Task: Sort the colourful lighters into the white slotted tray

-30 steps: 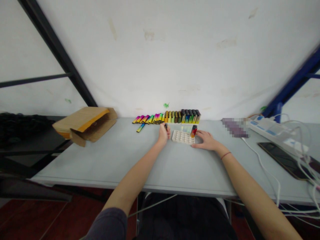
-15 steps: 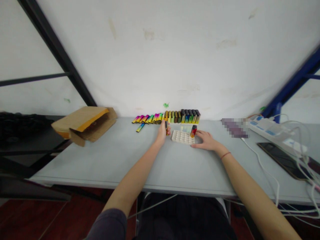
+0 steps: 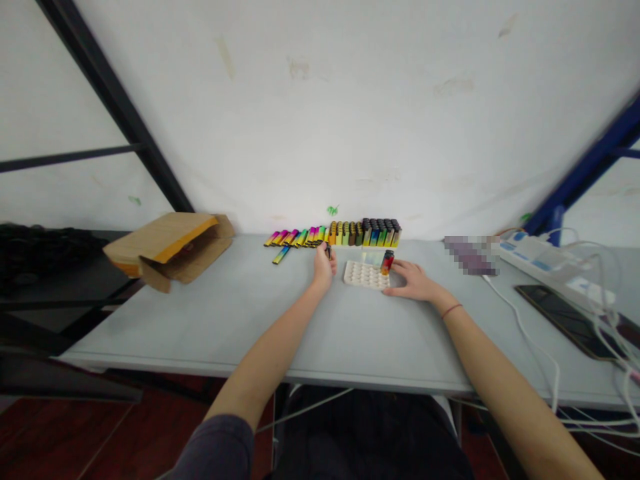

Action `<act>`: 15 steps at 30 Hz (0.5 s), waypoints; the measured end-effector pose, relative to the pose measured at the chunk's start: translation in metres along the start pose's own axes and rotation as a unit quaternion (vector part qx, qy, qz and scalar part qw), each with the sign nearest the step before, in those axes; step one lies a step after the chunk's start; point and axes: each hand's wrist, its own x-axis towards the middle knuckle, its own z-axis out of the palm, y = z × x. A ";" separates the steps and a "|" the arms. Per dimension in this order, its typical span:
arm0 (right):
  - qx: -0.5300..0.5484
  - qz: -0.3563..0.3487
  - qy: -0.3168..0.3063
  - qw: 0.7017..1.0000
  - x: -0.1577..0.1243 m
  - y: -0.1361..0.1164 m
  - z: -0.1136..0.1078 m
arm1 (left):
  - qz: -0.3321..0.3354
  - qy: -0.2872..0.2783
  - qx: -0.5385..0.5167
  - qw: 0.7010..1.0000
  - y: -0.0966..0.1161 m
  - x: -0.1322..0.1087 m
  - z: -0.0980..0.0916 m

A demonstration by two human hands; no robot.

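As the head view looks down on the grey table [image 3: 360, 333], the left hand [image 3: 325, 269] is curled around a dark-topped lighter [image 3: 329, 251], left of the white tray [image 3: 367, 275] and apart from it. The right hand [image 3: 413, 280] is half spread, thumb and fingers around the tray's right end, where a red lighter [image 3: 387, 262] stands upright. Behind them, other lighters [image 3: 345, 234] stand in a block near the wall. Handling this well, I judge, calls for a firm but light left grip low on the lighter's body, and a right hand that steadies the tray without nudging the red lighter. Most of the held lighter is covered by the fingers, so its lower end cannot be told; nor can whether the right hand presses or merely rests. The right forearm runs off the bottom edge, and a patch beside the power strip [image 3: 555, 270] is pixelated.
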 end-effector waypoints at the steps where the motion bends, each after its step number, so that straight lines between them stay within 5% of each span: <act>1: 0.000 0.001 -0.002 1.000 0.000 -0.001 -0.001 | -0.003 0.005 -0.001 1.000 0.000 0.000 0.001; 15: -0.002 0.013 -0.008 1.000 0.000 -0.008 -0.003 | 0.002 0.024 -0.021 0.999 -0.002 -0.001 0.002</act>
